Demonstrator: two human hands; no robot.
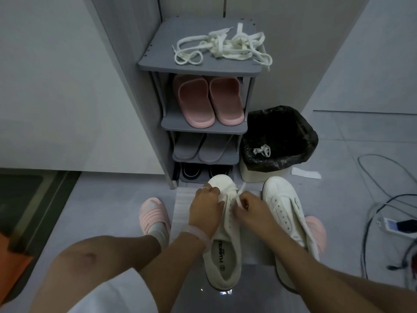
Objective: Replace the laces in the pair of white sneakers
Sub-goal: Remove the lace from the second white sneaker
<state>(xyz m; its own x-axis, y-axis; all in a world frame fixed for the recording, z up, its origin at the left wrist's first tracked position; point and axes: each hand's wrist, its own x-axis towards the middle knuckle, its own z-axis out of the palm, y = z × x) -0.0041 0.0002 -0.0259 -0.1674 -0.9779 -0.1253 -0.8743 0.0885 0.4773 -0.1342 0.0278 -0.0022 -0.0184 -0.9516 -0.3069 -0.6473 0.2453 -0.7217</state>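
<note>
Two white sneakers stand on the floor in front of me. The left sneaker [223, 251] points away from me, and both hands work at its eyelets near the toe. My left hand [206, 205] presses on the upper and pinches the lace there. My right hand [248, 206] pinches a white lace [239, 192] that rises from the eyelets. The right sneaker [285, 206] lies beside it with bare eyelets and no lace. A tangle of white laces [225, 47] lies on top of the grey shoe rack [198, 66].
The rack holds pink slippers [208, 101], grey slippers and dark shoes lower down. A bin lined with a black bag [278, 137], holding a lace, stands right of it. Cables and a power strip [394, 224] lie far right. My feet wear pink sandals [154, 213].
</note>
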